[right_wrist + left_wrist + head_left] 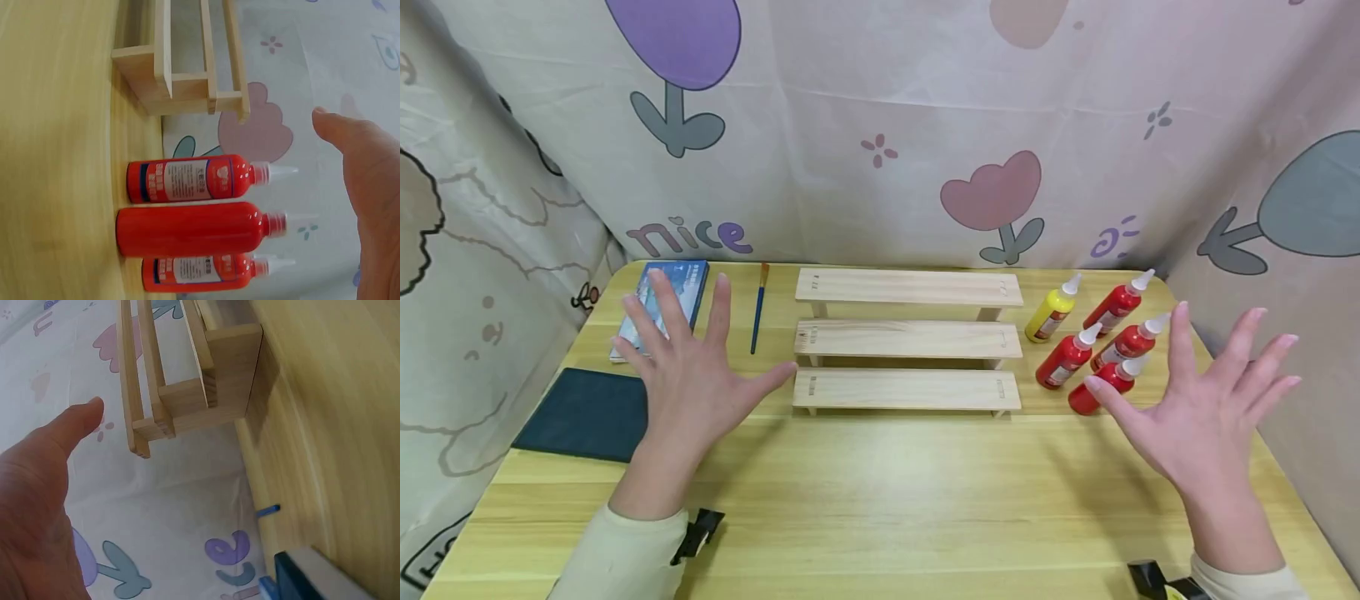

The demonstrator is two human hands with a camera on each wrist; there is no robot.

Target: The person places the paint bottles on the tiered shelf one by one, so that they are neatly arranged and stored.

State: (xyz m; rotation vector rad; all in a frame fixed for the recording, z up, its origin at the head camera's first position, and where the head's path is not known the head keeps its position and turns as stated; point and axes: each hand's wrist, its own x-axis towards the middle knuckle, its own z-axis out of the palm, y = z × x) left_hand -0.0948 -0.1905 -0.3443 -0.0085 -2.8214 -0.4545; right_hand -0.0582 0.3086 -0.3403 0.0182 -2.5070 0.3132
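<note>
**Printed curtain (820, 67) behind a pale wooden bench (887, 500), two spread hands over a three-tier stand and paint-style bottles**

Flowers, outlined shapes and the word "nice" cover the fabric, which hangs along the back and both sides. Pale wood grain runs across the bench. At its middle, toward the back, sits the three-tier wooden stand (906, 342), its boards rising stepwise to the rear.

Both hands are raised over the bench and hold nothing. The left hand (696, 379) is wide open, fingers fanned, its thumb near the stand's left end. The right hand (1210, 404) is equally wide, its thumb pointing toward the red bottles.

At the left lies a dark flat slab (580, 414), partly hidden by the left hand; behind it is a blue-and-white box or book (688, 283). Four red bottles (1066, 362) with pointed nozzles stand right of the stand, beside one yellow bottle (1049, 317). Slimmest is a blue-handled paintbrush (757, 312), lying between box and stand.
</note>
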